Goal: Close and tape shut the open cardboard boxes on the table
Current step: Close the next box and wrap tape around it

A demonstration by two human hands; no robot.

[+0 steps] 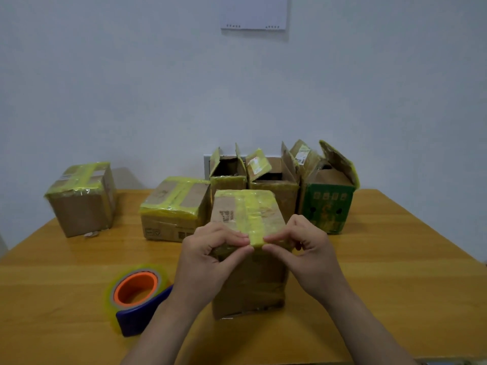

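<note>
Single head-worn wide-angle view, forward and down.
It looks from the near edge across the counter [395,259] toward the wall [131,88], close above the left hand [208,251] and right hand [305,248] at lower centre.

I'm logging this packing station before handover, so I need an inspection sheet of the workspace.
Surface: light wooden table.
Job's things: front brown cardboard box closed, yellow tape strip along its top; left taped brown box; centre taped brown box; behind, narrow open brown box, wider open brown box, open green printed box; blue tape dispenser with orange core lying near left.
Clutter: small pale scrap beside the left box.
Hands: left hand and right hand both pinch the tape strip at the front box's near top edge.
Cables: nothing seen.
Surroundings: pale wall, white paper sheet hung on it.
</note>
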